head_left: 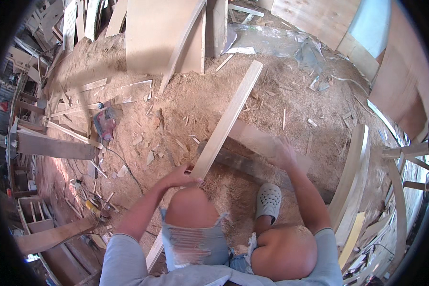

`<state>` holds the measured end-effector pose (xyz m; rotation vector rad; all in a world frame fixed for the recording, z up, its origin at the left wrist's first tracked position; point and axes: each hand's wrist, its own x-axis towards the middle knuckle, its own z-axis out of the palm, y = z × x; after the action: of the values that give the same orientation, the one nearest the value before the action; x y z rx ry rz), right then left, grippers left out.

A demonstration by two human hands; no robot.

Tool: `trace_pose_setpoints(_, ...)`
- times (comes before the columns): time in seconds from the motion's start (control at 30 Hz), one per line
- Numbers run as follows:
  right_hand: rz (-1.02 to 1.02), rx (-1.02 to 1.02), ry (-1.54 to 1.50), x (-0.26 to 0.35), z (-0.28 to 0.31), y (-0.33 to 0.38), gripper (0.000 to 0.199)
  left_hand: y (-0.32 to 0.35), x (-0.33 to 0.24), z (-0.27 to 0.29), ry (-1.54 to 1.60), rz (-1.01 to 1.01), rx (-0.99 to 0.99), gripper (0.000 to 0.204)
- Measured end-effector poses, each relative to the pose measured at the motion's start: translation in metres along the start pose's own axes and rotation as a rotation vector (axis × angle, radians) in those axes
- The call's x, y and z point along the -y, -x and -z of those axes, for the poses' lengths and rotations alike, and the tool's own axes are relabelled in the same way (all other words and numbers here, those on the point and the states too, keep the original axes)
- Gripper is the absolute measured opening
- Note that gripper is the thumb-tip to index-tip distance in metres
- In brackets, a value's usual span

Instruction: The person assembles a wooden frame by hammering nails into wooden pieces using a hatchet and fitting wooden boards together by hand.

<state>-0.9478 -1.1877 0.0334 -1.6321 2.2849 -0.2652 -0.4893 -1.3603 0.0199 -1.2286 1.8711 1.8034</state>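
A long pale wooden plank (229,117) slants up and away from beside my left knee. My left hand (182,176) grips its near part, fingers wrapped over the edge. Ahead and to the right, my right hand (283,155) is on a shorter flat wooden board (252,137), its fingers curled over the edge; hand and board are slightly blurred. Under and beside this board lies a dark, weathered beam (243,164) on the sawdust, passing beneath the long plank. My right foot, in a light clog (269,200), rests next to the beam.
Sawdust and wood scraps cover the ground. A red power tool (105,124) with a cord lies at left, a yellow tool (93,208) nearer. Curved planks (350,178) stand at right. Plywood sheets (152,38) lean at the back, and wooden frames (38,214) line the left side.
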Motion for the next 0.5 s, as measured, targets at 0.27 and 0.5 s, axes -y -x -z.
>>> trace_pose_setpoints(0.27,0.145,0.039,-0.07,0.036,-0.037,-0.068,0.093,-0.043,-0.113,0.006,-0.627,-0.086,-0.139,0.11)
trace_pose_setpoints(0.5,0.195,0.034,-0.269,0.078,-0.059,-0.096,0.097,-0.067,-0.121,-0.038,-0.427,-0.019,-0.49,0.08)
